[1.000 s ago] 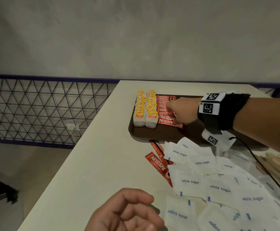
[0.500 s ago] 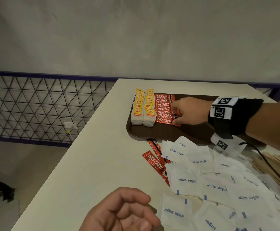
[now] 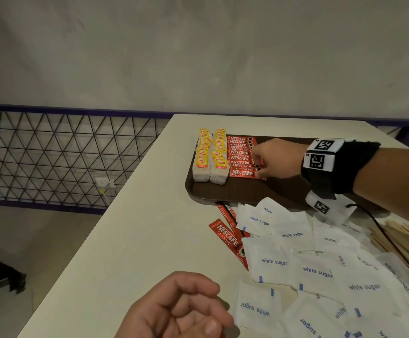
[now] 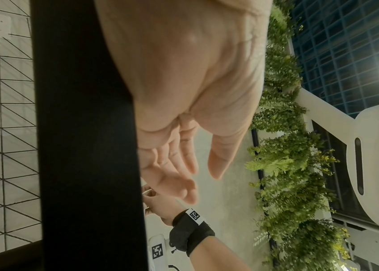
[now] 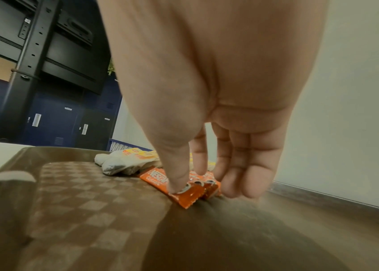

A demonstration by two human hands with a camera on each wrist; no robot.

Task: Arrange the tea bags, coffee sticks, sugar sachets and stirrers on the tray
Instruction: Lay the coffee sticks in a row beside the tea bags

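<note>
- Two rows of tea bags (image 3: 209, 157) sit at the tray's (image 3: 223, 191) left end, beside the coffee sticks (image 3: 241, 158).
- Right hand (image 3: 275, 158): straight fingertips press the coffee sticks' ends.
- Left hand (image 3: 181, 311): loosely curled, holding nothing.
- Sugar sachets (image 3: 308, 259) and stirrers (image 3: 403, 237) lie on the table (image 3: 125, 240).

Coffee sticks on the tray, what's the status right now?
Right hand open, fingertips on the coffee sticks row on the tray. Left hand idle, empty. Nothing blocking.
</note>
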